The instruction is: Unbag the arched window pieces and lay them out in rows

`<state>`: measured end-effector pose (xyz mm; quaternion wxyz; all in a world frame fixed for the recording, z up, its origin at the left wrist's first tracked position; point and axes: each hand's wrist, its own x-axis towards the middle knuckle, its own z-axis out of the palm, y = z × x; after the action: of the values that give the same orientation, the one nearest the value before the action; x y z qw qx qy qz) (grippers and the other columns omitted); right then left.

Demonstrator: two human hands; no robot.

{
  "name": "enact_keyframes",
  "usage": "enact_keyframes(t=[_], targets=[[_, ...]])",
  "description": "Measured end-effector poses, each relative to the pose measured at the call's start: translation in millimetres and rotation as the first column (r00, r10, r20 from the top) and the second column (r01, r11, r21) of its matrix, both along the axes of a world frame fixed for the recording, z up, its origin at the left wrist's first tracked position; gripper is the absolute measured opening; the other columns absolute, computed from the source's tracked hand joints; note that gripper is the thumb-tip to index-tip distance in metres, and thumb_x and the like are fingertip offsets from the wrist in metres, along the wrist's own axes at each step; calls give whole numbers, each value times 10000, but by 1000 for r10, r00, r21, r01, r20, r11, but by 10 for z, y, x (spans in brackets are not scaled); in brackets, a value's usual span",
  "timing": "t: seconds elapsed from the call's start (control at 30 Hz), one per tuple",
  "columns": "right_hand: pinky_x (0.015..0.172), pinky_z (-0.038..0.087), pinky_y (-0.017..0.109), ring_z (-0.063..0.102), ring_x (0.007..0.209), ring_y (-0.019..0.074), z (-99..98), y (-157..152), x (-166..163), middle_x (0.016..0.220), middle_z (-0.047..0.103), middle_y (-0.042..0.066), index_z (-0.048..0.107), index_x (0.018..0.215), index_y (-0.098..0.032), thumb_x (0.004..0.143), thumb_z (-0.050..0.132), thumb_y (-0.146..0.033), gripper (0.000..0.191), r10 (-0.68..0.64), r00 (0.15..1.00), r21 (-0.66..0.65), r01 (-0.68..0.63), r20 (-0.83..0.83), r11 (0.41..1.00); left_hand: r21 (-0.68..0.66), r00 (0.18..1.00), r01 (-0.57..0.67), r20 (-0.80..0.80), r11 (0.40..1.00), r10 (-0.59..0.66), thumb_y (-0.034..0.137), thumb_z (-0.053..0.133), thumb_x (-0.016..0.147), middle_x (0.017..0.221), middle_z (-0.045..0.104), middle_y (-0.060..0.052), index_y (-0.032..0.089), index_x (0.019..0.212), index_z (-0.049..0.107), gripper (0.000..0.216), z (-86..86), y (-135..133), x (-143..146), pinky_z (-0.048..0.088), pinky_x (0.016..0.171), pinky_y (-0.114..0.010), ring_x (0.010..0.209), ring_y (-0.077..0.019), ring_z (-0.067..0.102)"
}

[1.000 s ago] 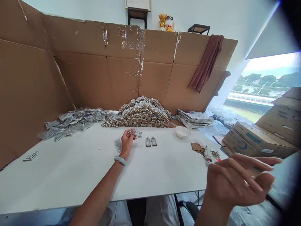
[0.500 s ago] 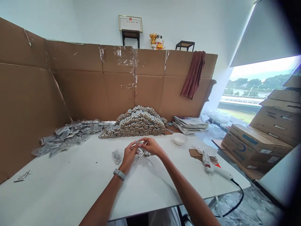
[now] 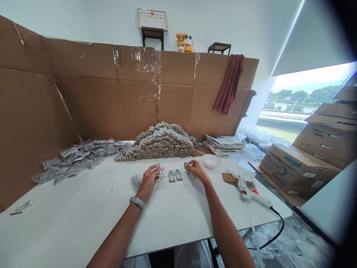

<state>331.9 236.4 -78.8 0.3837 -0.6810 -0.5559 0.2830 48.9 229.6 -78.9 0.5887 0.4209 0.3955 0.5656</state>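
White table (image 3: pixel 83 223) fills the lower frame, walled behind by taped cardboard (image 3: pixel 92 96). At centre, the left hand (image 3: pixel 147 180) pinches an arch piece (image 3: pixel 160 173) between thumb and fingertips, low over the tabletop. The right hand (image 3: pixel 196 170) nips another piece (image 3: pixel 186 166) in closed fingertips. Two pieces (image 3: pixel 174 175) lie flat side by side between the hands. A crumpled bag (image 3: pixel 135 182) lies just beside the left hand. Behind them rises a stacked heap (image 3: pixel 163 143), and bagged pieces (image 3: pixel 78 156) spread across the middle left. A bowl (image 3: pixel 211 161) sits just right of the right hand; what it holds cannot be told. A glue gun (image 3: pixel 245 188) lies at lower right, and closed boxes (image 3: pixel 304 167) stand at the right edge.
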Motion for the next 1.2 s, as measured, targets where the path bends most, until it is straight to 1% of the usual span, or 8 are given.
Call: enact_keyframes(t=[0.13,0.33,0.47,0.6,0.73,0.87,1.07,1.2], targets=[[801,639,368,724,891,186,-56,-49,84,1091,734,53,704,1175,-155,1048,716,-394,271,13,996,-149,0,90,989,-16,1000,22,-3,1000,-22,570,917,712,992,730,-63,204,1228,719,663,55,-34,-14,476,577,-249,683,-135,663],[869,628,394,725,940,197,-12,-74,-12,1078,747,51,729,1083,-166,1040,723,-419,257,39,977,-183,-1,208,983,-17,996,18,-85,1000,-20,580,893,729,834,584,19,197,1137,661,606,92,-59,19,265,439,-194,553,-78,541],[884,620,401,728,941,202,15,-112,-47,1025,754,41,733,1017,-163,1028,734,-448,286,56,966,-181,-10,253,983,12,979,14,-202,1000,-11,519,920,696,881,629,21,217,1123,604,611,62,-74,30,291,460,-197,552,-69,528],[920,608,421,724,991,216,32,-142,-59,1032,755,47,735,993,-166,1011,750,-462,297,58,956,-178,-6,288,984,68,946,47,-323,997,-22,629,728,826,1004,734,-61,216,996,586,468,20,-71,34,407,522,-250,605,-125,630],[917,607,425,720,991,216,39,-142,-59,1059,751,54,734,1038,-170,1005,755,-471,304,52,954,-180,2,297,984,181,878,28,-475,983,62,650,570,927,986,778,-72,232,928,597,419,-12,-70,18,497,670,-315,698,-184,677],[916,608,425,718,993,215,33,-129,-56,1085,747,59,732,1063,-171,1017,739,-475,307,47,954,-177,7,295,984,287,784,-10,-592,958,185,625,573,922,948,763,-77,236,888,683,406,-37,-37,-22,520,792,-344,883,-245,686],[919,610,426,712,1015,218,12,-120,-59,1124,738,63,727,1100,-171,1029,731,-422,261,56,952,-170,-5,302,985,283,684,48,-708,958,175,595,563,934,955,787,-100,208,1011,804,463,-84,27,-67,521,644,-323,793,-246,706],[905,610,421,713,988,213,4,-125,-84,1116,737,61,725,1108,-169,1028,731,-425,268,70,949,-152,-24,306,988,312,581,49,-782,949,227,492,613,963,830,780,-68,222,1076,782,339,-91,-2,-61,494,701,-324,790,-252,718]])
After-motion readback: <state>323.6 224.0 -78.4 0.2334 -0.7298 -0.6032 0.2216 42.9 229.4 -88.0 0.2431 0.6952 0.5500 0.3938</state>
